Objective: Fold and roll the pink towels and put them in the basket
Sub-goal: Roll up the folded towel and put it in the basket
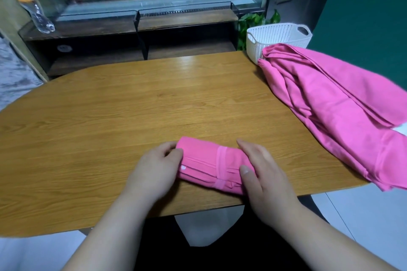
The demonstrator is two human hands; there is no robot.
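The rolled towel [209, 164] at 6 o'clock is gripped at its ends by left hand [157, 168] and right hand [265, 179], evidently to prevent unrolling.

Even indoor light, soft glare on table [136, 103], wide-angle edge distortion.

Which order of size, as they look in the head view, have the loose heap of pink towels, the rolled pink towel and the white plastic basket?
1. loose heap of pink towels: clearly largest.
2. rolled pink towel and white plastic basket: alike; roll nearer, basket partly hidden, so unranked.
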